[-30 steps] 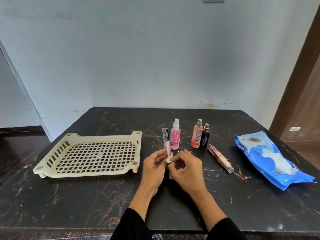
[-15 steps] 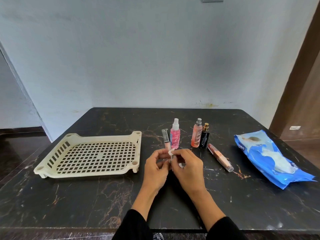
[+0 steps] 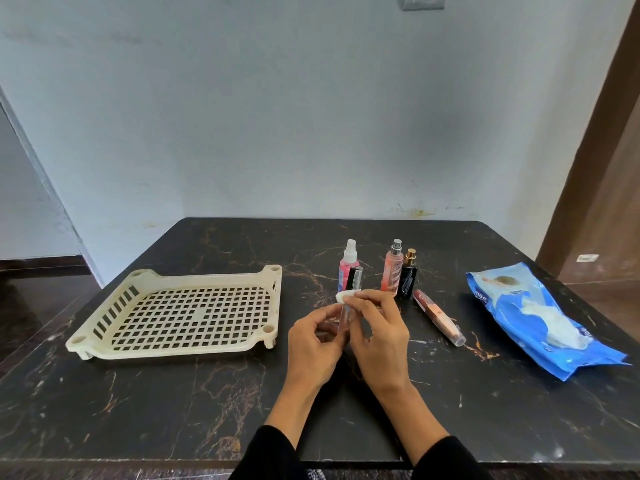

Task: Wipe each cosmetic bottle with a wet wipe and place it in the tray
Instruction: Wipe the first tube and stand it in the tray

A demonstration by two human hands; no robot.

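My left hand grips a slim lip gloss tube with a dark cap, held upright over the table. My right hand pinches a small white wet wipe against the tube just below the cap. The cream perforated tray lies to the left with nothing in it. Behind my hands stand a pink spray bottle, a peach spray bottle and a small black perfume bottle. A second gloss tube lies flat to the right.
A blue wet wipe pack lies at the right of the dark marble table. A wall runs behind the table's far edge, and a brown door frame stands at the right.
The tube has tilted slightly to the right in my left hand. The wipe in my right hand has slid up the tube towards the cap.
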